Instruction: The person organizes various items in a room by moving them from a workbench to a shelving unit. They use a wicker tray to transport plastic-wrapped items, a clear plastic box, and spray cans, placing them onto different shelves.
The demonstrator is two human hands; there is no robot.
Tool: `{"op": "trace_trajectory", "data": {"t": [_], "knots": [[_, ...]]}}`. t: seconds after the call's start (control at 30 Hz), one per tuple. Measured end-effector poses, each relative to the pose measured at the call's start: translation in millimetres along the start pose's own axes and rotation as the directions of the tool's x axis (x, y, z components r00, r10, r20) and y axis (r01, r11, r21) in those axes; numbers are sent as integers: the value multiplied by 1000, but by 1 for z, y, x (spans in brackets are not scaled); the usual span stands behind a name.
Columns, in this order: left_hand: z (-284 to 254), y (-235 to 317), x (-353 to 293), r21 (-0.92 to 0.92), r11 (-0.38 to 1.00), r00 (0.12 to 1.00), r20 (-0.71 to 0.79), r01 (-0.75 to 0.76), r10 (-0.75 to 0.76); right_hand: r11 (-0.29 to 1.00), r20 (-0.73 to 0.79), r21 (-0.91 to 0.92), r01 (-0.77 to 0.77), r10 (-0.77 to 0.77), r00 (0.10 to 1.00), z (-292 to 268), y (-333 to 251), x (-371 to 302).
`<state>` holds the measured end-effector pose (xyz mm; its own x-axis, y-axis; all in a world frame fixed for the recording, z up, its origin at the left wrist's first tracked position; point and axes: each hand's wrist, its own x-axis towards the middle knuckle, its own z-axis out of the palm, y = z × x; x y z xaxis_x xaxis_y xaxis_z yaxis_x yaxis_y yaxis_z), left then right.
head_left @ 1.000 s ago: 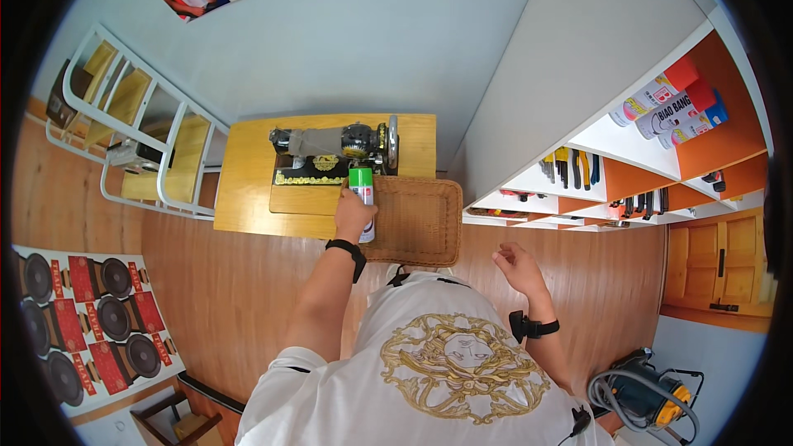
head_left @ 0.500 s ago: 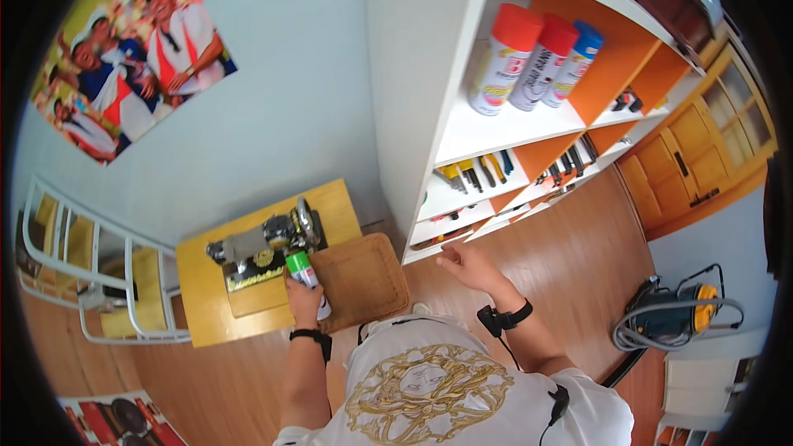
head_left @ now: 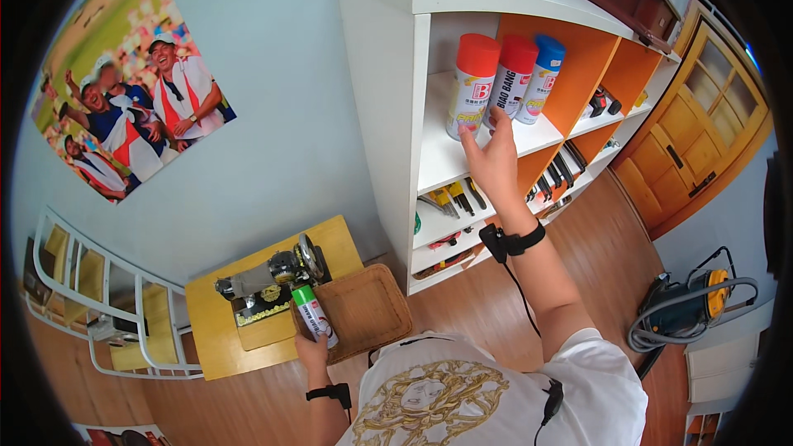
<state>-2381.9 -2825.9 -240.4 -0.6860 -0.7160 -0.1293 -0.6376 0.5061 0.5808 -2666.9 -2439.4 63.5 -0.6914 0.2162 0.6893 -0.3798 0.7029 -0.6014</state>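
My left hand (head_left: 312,350) is closed around the lower part of a white spray can with a green cap (head_left: 313,314). This can leans over the left side of a brown woven basket (head_left: 372,324), whose rim is close to my fingers; whether they also grip it is hidden. My right hand (head_left: 498,167) reaches up to the top shelf, thumb and fingers apart. Its fingertips are at the lower fronts of a large red-capped spray can (head_left: 473,87) and a smaller red-capped spray can (head_left: 510,78). Beside them stands a blue-capped spray can (head_left: 543,81).
Below, the white shelf unit (head_left: 376,74) holds pliers (head_left: 458,198) and other tools. An old sewing machine (head_left: 277,272) stands on a yellow table (head_left: 215,330). White railings (head_left: 124,297) are at the left, a vacuum cleaner (head_left: 681,306) at the right.
My right hand has risen from beside the shelf unit to the spray cans on its top shelf. The left hand keeps the green-capped can, now lower in view along with the basket.
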Motion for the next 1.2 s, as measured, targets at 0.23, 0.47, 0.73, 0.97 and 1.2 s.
{"op": "trace_trajectory", "data": {"t": [0.23,0.47,0.73,0.97,1.2], "knots": [[-18,-4,-29,-111,992,998,-10,68,-70,979,74,139,-151,142,987,26,-6,29],[-24,-10,-45,-166,981,995,37,100,-95,966,115,181,-184,166,980,19,1,34],[-42,12,-47,-119,991,998,-9,64,-65,788,43,603,-125,124,991,-29,-26,-26],[-35,29,-38,-273,958,996,-5,-86,88,757,157,652,-36,-88,984,-65,-21,-138],[-25,35,-36,-165,982,990,92,-88,104,897,738,321,-303,-36,674,-12,-36,-217]]}}
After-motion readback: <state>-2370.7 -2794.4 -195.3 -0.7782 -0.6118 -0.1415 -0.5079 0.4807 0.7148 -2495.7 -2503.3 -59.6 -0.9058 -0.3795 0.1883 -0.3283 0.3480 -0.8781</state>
